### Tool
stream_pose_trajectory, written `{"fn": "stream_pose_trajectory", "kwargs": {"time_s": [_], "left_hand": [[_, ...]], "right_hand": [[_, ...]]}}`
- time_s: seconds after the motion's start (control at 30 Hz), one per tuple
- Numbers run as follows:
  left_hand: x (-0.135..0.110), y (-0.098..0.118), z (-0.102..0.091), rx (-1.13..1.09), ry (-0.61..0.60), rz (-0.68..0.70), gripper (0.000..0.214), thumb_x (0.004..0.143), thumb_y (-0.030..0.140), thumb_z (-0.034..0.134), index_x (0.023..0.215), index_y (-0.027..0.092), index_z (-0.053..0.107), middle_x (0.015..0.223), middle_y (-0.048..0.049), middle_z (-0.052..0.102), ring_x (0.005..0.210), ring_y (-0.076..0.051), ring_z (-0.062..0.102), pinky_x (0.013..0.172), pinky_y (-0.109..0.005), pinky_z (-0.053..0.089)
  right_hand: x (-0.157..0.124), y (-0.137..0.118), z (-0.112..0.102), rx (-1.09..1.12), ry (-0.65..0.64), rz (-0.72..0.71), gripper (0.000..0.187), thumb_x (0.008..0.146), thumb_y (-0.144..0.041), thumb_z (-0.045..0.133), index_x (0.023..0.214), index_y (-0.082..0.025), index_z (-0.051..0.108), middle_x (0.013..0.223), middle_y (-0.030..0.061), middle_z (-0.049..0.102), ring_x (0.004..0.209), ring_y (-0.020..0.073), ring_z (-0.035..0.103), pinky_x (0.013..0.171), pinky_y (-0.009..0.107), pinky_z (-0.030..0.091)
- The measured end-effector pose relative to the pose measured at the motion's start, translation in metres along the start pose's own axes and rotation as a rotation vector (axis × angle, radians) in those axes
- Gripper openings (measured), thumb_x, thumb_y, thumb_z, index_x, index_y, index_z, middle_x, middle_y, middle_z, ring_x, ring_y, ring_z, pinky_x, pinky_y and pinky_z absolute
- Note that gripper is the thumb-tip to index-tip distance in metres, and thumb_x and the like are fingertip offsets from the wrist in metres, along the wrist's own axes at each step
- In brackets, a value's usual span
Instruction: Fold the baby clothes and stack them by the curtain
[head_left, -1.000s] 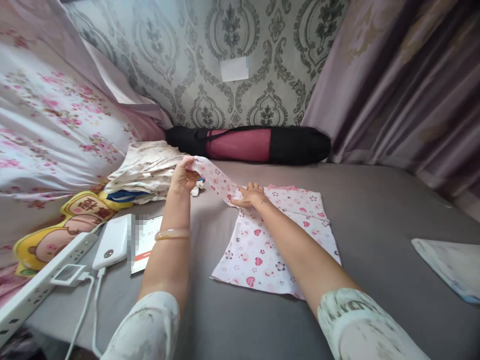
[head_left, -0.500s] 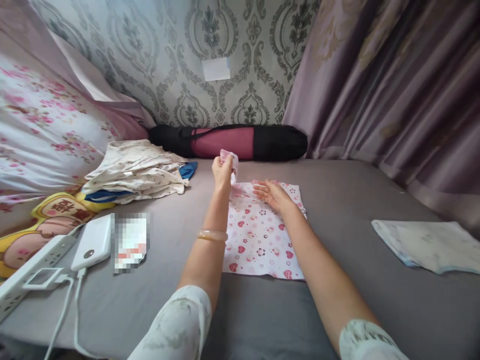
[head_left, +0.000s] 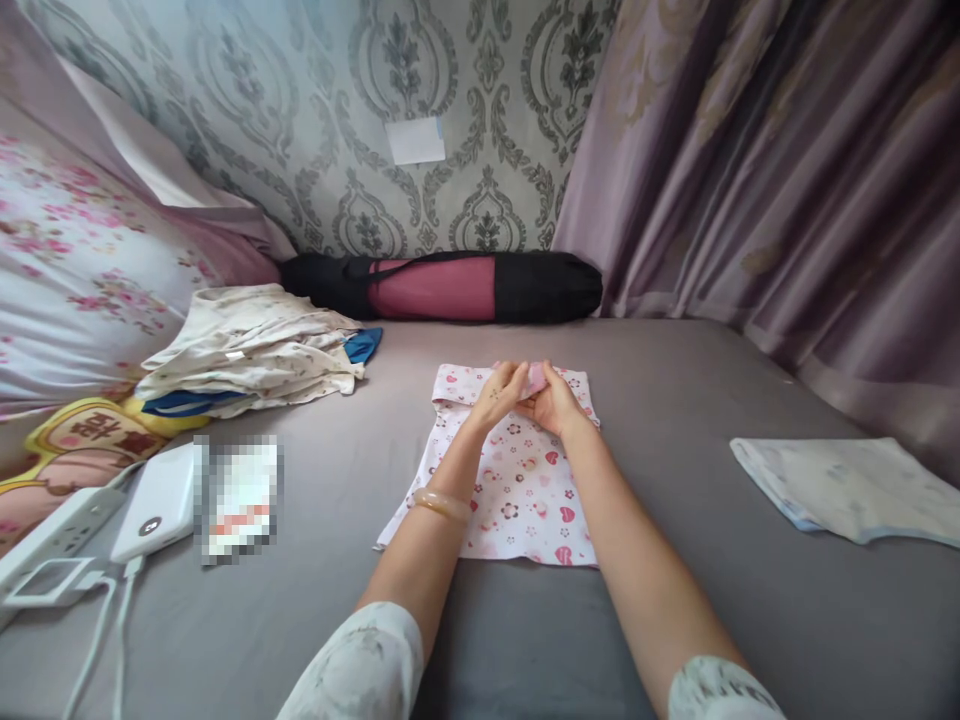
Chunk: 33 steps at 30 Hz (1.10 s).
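Both hands meet at the far edge of a small heart-printed garment (head_left: pixel 517 480) that lies flat on the grey bed (head_left: pixel 675 600), straight ahead of the person. The left hand (head_left: pixel 501 392) and the right hand (head_left: pixel 553 400) touch each other there, their fingers (head_left: pixel 514 376) closed narrow on a pink bit of the cloth at the neckline. To do this fold well, it seems wise to keep the pinched edge square to the garment's sides and press it down flat, so that no crease runs slantwise through the body of the cloth. A stack of folded clothes (head_left: pixel 251 350) lies well apart to the left, with a white power bank (head_left: pixel 154 505) and its cable nearer the person. A folded pale cloth (head_left: pixel 847 488) rests to the right, and a rolled mat in a black bag (head_left: pixel 442 287) lies against the wall. Nothing crowds the garment.
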<state>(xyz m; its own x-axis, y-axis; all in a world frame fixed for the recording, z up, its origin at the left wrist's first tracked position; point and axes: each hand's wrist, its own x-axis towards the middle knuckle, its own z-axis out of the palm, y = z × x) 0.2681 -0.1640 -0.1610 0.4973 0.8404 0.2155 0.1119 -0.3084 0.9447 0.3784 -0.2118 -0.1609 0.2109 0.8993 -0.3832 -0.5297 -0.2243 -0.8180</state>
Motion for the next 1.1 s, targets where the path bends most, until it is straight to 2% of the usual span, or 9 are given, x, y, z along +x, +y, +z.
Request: {"fn": "stream_pose_trajectory", "kwargs": {"time_s": [0.1, 0.17, 0.3, 0.4, 0.57, 0.7, 0.9, 1.0, 1.1], "left_hand": [[0.002, 0.006, -0.019, 0.055, 0.086, 0.000, 0.039, 0.095, 0.048, 0.036, 0.092, 0.018, 0.061, 0.100, -0.0099, 0.068, 0.100, -0.021, 0.061, 0.091, -0.034, 0.043], [0.004, 0.003, -0.036, 0.100, 0.187, -0.001, 0.034, 0.096, 0.042, 0.036, 0.096, 0.019, 0.061, 0.105, -0.0104, 0.068, 0.105, -0.021, 0.060, 0.095, -0.035, 0.042], [0.007, -0.018, -0.065, 0.286, 0.327, -0.079, 0.025, 0.092, 0.024, 0.039, 0.105, 0.021, 0.060, 0.110, -0.0093, 0.068, 0.110, -0.022, 0.059, 0.097, -0.036, 0.041], [0.005, -0.035, -0.075, 0.412, 0.306, -0.168, 0.033, 0.088, 0.016, 0.038, 0.114, 0.021, 0.058, 0.116, -0.0102, 0.066, 0.116, -0.023, 0.057, 0.099, -0.038, 0.041], [0.000, -0.053, -0.069, 0.578, 0.184, -0.181, 0.041, 0.080, 0.010, 0.046, 0.118, 0.022, 0.058, 0.123, -0.0123, 0.064, 0.122, -0.028, 0.054, 0.106, -0.047, 0.034], [-0.001, -0.059, -0.064, 0.631, 0.157, -0.163, 0.039, 0.077, 0.010, 0.050, 0.113, 0.023, 0.059, 0.129, -0.0131, 0.060, 0.133, -0.033, 0.042, 0.109, -0.056, 0.026], [0.000, -0.067, -0.067, 0.634, 0.149, -0.157, 0.041, 0.076, 0.010, 0.053, 0.114, 0.024, 0.057, 0.133, -0.0128, 0.058, 0.136, -0.033, 0.038, 0.109, -0.059, 0.023], [-0.001, -0.066, -0.067, 0.648, 0.143, -0.145, 0.045, 0.078, 0.010, 0.050, 0.120, 0.026, 0.054, 0.138, -0.0119, 0.054, 0.138, -0.031, 0.036, 0.110, -0.059, 0.021], [-0.002, -0.055, -0.062, 0.701, 0.147, -0.092, 0.044, 0.083, 0.012, 0.047, 0.125, 0.025, 0.052, 0.142, -0.0132, 0.049, 0.140, -0.030, 0.032, 0.111, -0.058, 0.020]], "right_hand": [[0.003, 0.003, 0.001, 0.046, 0.082, -0.019, 0.023, 0.094, -0.037, 0.048, 0.090, -0.017, 0.058, 0.074, 0.0064, 0.066, 0.072, 0.0179, 0.066, 0.068, 0.032, 0.058], [0.005, 0.004, 0.001, 0.062, 0.162, -0.059, 0.005, 0.090, -0.019, 0.052, 0.089, -0.016, 0.056, 0.073, 0.0042, 0.066, 0.067, 0.0146, 0.065, 0.065, 0.028, 0.058], [0.008, 0.001, -0.003, 0.044, 0.294, -0.121, 0.009, 0.085, -0.007, 0.052, 0.084, -0.016, 0.055, 0.068, 0.0025, 0.064, 0.057, 0.0120, 0.062, 0.055, 0.025, 0.058], [0.008, -0.005, -0.010, 0.005, 0.395, -0.163, 0.008, 0.081, -0.008, 0.054, 0.082, -0.016, 0.056, 0.065, 0.0007, 0.062, 0.053, 0.0110, 0.060, 0.050, 0.023, 0.057], [0.008, -0.011, -0.028, -0.103, 0.567, -0.228, 0.004, 0.077, -0.014, 0.057, 0.078, -0.017, 0.058, 0.064, -0.0002, 0.061, 0.053, 0.0102, 0.059, 0.045, 0.020, 0.052], [0.006, -0.012, -0.043, -0.383, 0.643, -0.291, 0.009, 0.072, -0.016, 0.059, 0.080, -0.018, 0.062, 0.068, 0.0022, 0.065, 0.058, 0.0140, 0.063, 0.049, 0.022, 0.051], [-0.007, -0.014, -0.055, -1.105, 0.781, -0.320, 0.026, 0.078, -0.022, 0.056, 0.101, -0.016, 0.066, 0.095, 0.0153, 0.070, 0.094, 0.0304, 0.065, 0.077, 0.038, 0.050], [-0.017, -0.014, -0.052, -1.250, 0.795, -0.294, 0.034, 0.083, -0.020, 0.051, 0.114, -0.013, 0.061, 0.105, 0.0200, 0.067, 0.101, 0.0320, 0.063, 0.083, 0.041, 0.047], [-0.022, -0.012, -0.042, -1.380, 0.848, -0.368, 0.037, 0.087, -0.017, 0.045, 0.122, -0.008, 0.056, 0.119, 0.0240, 0.059, 0.115, 0.0328, 0.055, 0.094, 0.044, 0.040]]}}
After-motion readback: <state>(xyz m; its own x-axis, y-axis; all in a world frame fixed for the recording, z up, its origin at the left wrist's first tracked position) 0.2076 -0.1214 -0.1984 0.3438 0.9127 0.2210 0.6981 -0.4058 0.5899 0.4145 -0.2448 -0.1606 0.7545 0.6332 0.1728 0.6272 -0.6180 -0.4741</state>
